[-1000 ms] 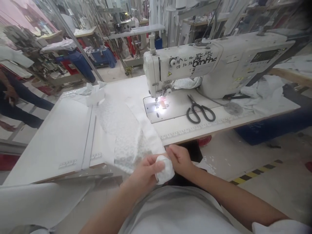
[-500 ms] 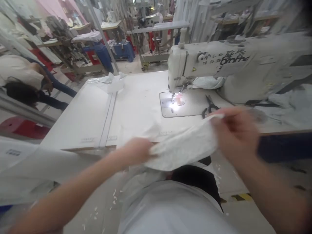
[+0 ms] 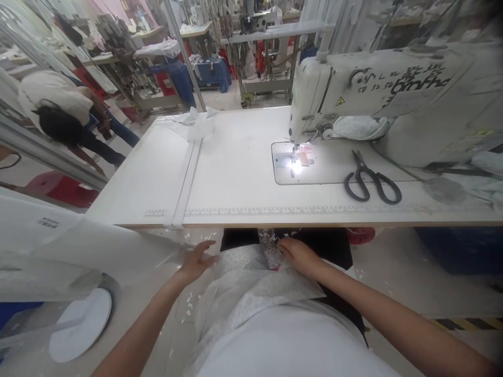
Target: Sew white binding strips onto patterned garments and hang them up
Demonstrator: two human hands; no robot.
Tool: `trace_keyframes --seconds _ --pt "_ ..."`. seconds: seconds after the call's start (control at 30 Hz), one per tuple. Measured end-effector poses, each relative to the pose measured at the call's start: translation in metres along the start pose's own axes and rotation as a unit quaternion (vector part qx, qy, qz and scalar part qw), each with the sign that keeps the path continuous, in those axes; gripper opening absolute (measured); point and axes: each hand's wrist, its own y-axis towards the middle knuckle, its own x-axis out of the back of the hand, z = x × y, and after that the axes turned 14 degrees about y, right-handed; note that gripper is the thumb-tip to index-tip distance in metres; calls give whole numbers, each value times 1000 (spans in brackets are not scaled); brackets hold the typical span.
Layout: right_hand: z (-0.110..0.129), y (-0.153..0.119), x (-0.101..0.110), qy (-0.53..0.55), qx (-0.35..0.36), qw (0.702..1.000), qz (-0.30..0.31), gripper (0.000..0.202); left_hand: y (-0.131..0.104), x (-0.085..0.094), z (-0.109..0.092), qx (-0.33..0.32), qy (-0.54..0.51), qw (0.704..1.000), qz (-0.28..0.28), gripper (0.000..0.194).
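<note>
The cloth (image 3: pixel 243 298) lies below the tabletop's (image 3: pixel 236 173) front edge. The left hand (image 3: pixel 196 262), fingers spread, holds nothing beside it; the right hand (image 3: pixel 302 256) curls at it, grip hidden. The machine's (image 3: pixel 416 107) "brothe" ends illegibly.

- Table (image 3: pixel 239 173) passable from front edge to back edge between cloth (image 3: pixel 202 127), near back left corner, and machine (image 3: pixel 353 94).
- Scissors (image 3: pixel 362 166) obstruct toward front edge, right.

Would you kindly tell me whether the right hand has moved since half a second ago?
Yes; judged against the sewing machine, the right hand has moved left and lower in the view.
</note>
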Motion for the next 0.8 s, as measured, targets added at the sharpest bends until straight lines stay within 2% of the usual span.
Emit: trace_keyframes --seconds 0.07,0.13,0.2,0.27,0.33,0.4,0.47,0.5,0.53,0.57,0.6,0.63,0.67,0.7,0.77,0.8 --pt "8 31 -8 26 17 1000 6 27 26 -9 0 -20 22 1000 -5 32" --pt "12 51 -19 45 22 998 27 21 42 -13 1 -40 46 998 -8 28" --pt "12 57 -27 63 27 996 56 13 45 -11 2 -63 69 996 -5 21" --pt "11 50 -26 81 39 992 83 13 36 -6 1 -90 87 992 3 19" --pt "10 33 -11 98 52 989 100 16 24 1 -2 -120 94 987 46 20" --pt "12 12 13 113 58 986 111 16 15 12 -5 -136 91 976 143 21" --pt "17 -9 41 125 58 983 122 16 11 30 -7 -143 95 956 237 21" --pt "22 -18 54 130 56 982 127 16 11 44 -8 -147 105 951 249 20" --pt "27 -25 65 138 53 980 131 17 12 60 -11 -150 121 954 229 20" --pt "34 -31 74 152 49 978 133 18 14 79 -16 -146 143 963 178 19" --pt "43 -34 80 173 47 975 128 20 16 100 -24 -137 170 971 97 17" --pt "52 -34 82 202 48 971 115 21 19 121 -36 -114 200 973 -4 14" --pt "61 -33 82 239 54 965 93 21 24 140 -51 -79 229 961 -133 14" --pt "71 -29 78 282 65 955 64 21 32 155 -69 -54 258 926 -272 18" --pt "84 -17 62 375 88 923 13 17 57 169 -107 -1 263 822 -505 28" --pt "86 -12 50 420 94 903 0 22 75 167 -124 -7 250 799 -547 35"
